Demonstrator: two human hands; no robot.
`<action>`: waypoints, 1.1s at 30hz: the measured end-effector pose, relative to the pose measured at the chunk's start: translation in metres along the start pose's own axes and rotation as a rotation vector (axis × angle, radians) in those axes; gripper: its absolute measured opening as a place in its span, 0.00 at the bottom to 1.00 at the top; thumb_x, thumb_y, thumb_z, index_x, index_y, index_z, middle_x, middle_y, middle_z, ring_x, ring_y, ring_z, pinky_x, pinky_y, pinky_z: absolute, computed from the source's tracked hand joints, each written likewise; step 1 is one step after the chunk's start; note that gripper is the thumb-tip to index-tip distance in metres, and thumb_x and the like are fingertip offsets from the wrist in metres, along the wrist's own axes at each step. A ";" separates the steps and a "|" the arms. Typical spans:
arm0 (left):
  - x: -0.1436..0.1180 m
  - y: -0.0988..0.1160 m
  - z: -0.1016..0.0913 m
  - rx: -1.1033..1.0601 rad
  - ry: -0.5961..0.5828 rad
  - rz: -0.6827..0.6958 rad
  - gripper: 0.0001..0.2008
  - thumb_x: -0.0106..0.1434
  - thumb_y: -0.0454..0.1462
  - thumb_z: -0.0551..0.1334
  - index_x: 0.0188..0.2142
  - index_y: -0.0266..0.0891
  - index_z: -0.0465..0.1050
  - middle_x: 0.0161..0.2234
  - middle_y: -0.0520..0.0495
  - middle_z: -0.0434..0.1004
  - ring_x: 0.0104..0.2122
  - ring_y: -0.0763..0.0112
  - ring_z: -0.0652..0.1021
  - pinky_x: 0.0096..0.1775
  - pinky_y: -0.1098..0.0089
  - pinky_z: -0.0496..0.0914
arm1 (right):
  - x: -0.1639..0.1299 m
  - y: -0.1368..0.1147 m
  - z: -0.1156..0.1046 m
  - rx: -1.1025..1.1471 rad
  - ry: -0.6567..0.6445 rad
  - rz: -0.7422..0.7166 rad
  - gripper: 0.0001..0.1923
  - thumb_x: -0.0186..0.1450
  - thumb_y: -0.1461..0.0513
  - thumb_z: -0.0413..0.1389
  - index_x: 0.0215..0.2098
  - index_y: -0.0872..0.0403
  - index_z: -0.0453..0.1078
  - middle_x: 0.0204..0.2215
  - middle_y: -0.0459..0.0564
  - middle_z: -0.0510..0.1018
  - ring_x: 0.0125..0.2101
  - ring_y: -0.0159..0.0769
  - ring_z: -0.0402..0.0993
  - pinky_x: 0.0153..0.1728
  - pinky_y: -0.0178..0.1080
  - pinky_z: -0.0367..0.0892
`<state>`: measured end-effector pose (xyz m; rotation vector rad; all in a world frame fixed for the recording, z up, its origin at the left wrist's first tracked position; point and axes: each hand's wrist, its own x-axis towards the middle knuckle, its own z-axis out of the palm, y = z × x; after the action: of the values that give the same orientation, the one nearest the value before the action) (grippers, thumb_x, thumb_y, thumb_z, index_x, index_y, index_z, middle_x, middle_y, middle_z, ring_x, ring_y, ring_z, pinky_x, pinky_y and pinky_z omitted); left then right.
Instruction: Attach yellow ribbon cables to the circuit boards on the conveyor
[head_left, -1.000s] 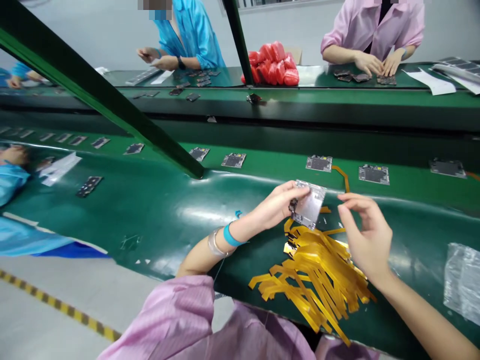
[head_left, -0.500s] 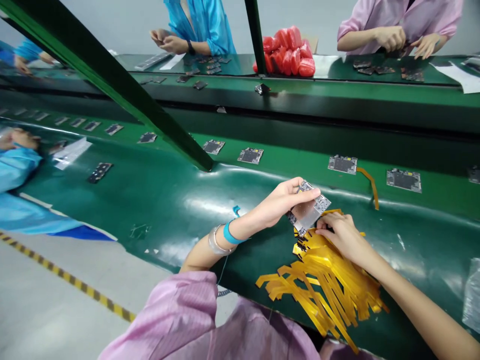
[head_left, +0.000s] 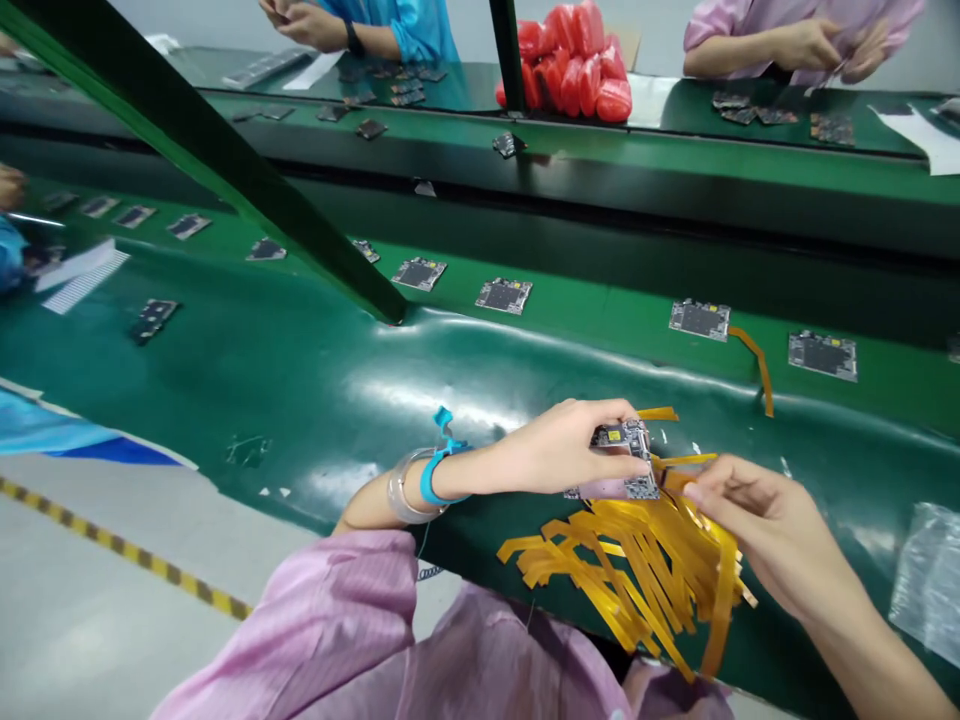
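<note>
My left hand (head_left: 581, 445) grips a circuit board (head_left: 616, 482) between thumb and fingers, above the green bench top. A blue strap and a clear bangle circle that wrist. Just to the right, my right hand (head_left: 750, 500) pinches one end of an orange-yellow flex cable (head_left: 721, 600), whose tail hangs down. That pinched end is close to the board's right edge; whether they touch I cannot tell. Beneath both hands lies a loose pile of similar flex cables (head_left: 637, 570), partly covered by my left hand and the board.
Circuit boards (head_left: 504, 295) lie in a row along the green strip ahead; one board (head_left: 700, 318) has a flex cable attached. A slanted green post (head_left: 322, 235) stands left. Clear plastic (head_left: 930, 580) lies right. Co-workers' hands (head_left: 817, 48) and red bundles (head_left: 574, 60) are across the line.
My right hand has lifted a flex cable off the pile and brought it beside the board. My left hand has lowered and turned the board. The view has shifted slightly.
</note>
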<state>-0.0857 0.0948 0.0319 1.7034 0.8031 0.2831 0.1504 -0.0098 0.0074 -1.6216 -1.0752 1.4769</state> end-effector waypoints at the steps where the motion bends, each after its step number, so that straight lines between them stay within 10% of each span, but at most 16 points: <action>1: -0.001 0.000 0.001 0.036 -0.010 -0.004 0.10 0.65 0.42 0.66 0.42 0.39 0.73 0.35 0.50 0.79 0.32 0.71 0.76 0.33 0.72 0.66 | -0.001 0.000 0.003 0.020 -0.024 0.018 0.16 0.58 0.49 0.68 0.26 0.51 0.74 0.26 0.49 0.80 0.27 0.37 0.73 0.29 0.37 0.68; 33: 0.002 0.000 0.013 0.328 0.025 -0.055 0.14 0.59 0.45 0.67 0.30 0.39 0.65 0.21 0.59 0.66 0.21 0.78 0.61 0.25 0.73 0.55 | 0.016 -0.007 0.015 0.019 -0.258 0.063 0.11 0.60 0.54 0.66 0.28 0.53 0.75 0.27 0.48 0.82 0.29 0.34 0.78 0.33 0.35 0.72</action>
<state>-0.0766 0.0861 0.0276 1.9823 0.9531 0.1398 0.1344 0.0076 0.0053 -1.4924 -1.1538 1.7697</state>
